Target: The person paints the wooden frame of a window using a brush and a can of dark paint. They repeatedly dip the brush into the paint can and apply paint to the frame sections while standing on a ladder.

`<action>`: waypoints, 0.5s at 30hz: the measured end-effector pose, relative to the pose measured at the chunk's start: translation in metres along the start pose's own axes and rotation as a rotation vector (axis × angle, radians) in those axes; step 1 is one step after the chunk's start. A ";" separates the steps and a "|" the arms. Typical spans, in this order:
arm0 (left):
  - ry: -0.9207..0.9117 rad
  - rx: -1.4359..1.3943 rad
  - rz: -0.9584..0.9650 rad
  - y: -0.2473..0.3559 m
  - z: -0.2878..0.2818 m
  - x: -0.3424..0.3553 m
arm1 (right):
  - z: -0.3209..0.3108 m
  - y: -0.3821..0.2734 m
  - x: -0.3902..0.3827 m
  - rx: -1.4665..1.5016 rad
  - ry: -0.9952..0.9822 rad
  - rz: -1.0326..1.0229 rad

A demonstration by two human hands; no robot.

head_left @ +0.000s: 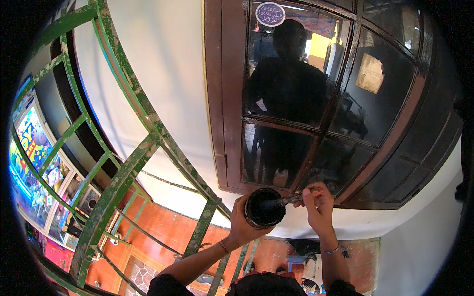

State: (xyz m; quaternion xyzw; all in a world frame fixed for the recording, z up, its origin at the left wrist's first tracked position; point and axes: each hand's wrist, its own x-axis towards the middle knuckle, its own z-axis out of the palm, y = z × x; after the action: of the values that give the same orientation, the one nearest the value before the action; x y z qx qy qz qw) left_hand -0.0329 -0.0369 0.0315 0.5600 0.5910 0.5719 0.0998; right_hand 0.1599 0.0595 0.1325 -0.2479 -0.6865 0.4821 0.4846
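Observation:
My left hand (239, 229) is wrapped round a round can (248, 211) with dark paint inside and dark smears over its rim. Pinched in the fingers of my right hand (318, 206) is a paintbrush (292, 199); its bristle end reaches over the right side of the can's mouth. Whether the bristles touch the paint I cannot tell. Just beyond both hands is a brown wooden window frame (220, 98), darker and glossier on some bars than on others. Its glass panes (281, 153) mirror a dark figure.
Green, paint-spotted metal scaffolding (148, 133) rises close on my left. Orange floor tiles (195, 224) lie well below. A white wall (163, 59) flanks the window. A brightly coloured lit cabinet (37, 148) stands far left; a blue stool (296, 259) sits below me.

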 end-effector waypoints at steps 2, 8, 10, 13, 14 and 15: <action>0.009 0.031 -0.009 -0.001 0.001 0.000 | -0.001 0.003 -0.003 -0.019 -0.001 -0.019; 0.048 -0.028 0.031 -0.003 0.002 -0.002 | -0.003 0.008 -0.009 -0.034 0.012 -0.041; 0.048 -0.034 0.035 -0.004 0.002 -0.001 | -0.004 0.009 -0.010 -0.045 0.017 -0.031; 0.036 -0.034 0.035 -0.003 0.001 0.000 | -0.001 0.011 -0.012 0.023 0.088 -0.025; 0.045 -0.020 0.040 -0.002 0.001 0.000 | 0.001 0.012 -0.013 0.035 0.094 -0.020; 0.040 -0.041 0.030 -0.002 0.001 -0.001 | 0.002 0.012 -0.013 0.048 0.101 -0.014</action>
State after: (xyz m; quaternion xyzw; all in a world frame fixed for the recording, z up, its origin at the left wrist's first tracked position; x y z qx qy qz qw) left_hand -0.0327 -0.0361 0.0293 0.5551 0.5726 0.5965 0.0906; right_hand 0.1619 0.0528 0.1153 -0.2555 -0.6509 0.4819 0.5280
